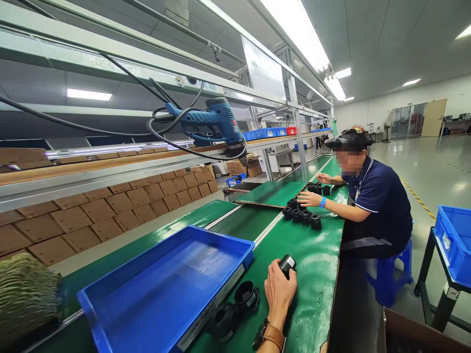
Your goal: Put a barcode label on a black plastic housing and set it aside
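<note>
One hand point(279, 289) extended, fingers curled, wrist straight

Bare green table point(312, 274) is lying open ahead of the right hand point(278, 291), up to the cluster of black parts point(303, 215) where a co-worker's hand point(309, 198) is resting. To its left, two black parts point(235, 309) and the blue tray point(165, 284) are blocking the way. A blue heat gun point(213, 122) is hanging well above.

A blue tray point(147, 294) sits empty near my bench's front edge. A blue heat gun point(213, 120) hangs from the frame overhead. Farther along, a seated co-worker point(371, 201) handles black parts point(303, 215).
</note>
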The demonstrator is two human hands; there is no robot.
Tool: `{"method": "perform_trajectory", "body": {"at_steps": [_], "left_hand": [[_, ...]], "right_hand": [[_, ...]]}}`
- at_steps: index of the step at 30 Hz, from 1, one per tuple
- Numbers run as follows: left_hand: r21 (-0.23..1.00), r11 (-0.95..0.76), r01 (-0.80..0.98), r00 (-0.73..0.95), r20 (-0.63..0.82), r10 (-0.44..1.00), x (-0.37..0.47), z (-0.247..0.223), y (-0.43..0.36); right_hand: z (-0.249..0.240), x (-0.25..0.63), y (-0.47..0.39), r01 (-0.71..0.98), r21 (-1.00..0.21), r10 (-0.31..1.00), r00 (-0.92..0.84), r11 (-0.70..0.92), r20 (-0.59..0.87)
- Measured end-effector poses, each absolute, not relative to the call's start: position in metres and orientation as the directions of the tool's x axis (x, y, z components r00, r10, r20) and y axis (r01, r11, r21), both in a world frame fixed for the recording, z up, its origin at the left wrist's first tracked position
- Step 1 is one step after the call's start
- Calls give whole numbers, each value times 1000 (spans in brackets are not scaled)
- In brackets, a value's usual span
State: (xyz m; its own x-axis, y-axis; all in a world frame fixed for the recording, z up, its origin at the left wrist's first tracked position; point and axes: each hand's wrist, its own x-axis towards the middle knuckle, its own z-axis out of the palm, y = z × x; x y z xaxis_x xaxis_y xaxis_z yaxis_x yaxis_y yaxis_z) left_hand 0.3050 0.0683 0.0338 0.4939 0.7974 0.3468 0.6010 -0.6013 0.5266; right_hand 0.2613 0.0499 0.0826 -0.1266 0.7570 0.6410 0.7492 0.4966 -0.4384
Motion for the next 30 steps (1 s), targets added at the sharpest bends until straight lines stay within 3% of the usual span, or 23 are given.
{"method": "perform_trajectory", "body": {"at_steps": [8,14,21,30], "left_hand": [[542,-615,573,496,369,786,307,28,72],[577,-642,505,514,397,760,306,15,80],[611,-698,374,553,457,697,304,3,86],[571,-769,287,541,566,622,288,26,66]], "right_hand": [[129,436,43,786,-445,745,-29,429,667],[144,469,65,777,-451,753,-44,439,656],[130,419,52,783,-445,739,-28,435,673],[106,222,7,779,-392,715,-101,489,691]]}}
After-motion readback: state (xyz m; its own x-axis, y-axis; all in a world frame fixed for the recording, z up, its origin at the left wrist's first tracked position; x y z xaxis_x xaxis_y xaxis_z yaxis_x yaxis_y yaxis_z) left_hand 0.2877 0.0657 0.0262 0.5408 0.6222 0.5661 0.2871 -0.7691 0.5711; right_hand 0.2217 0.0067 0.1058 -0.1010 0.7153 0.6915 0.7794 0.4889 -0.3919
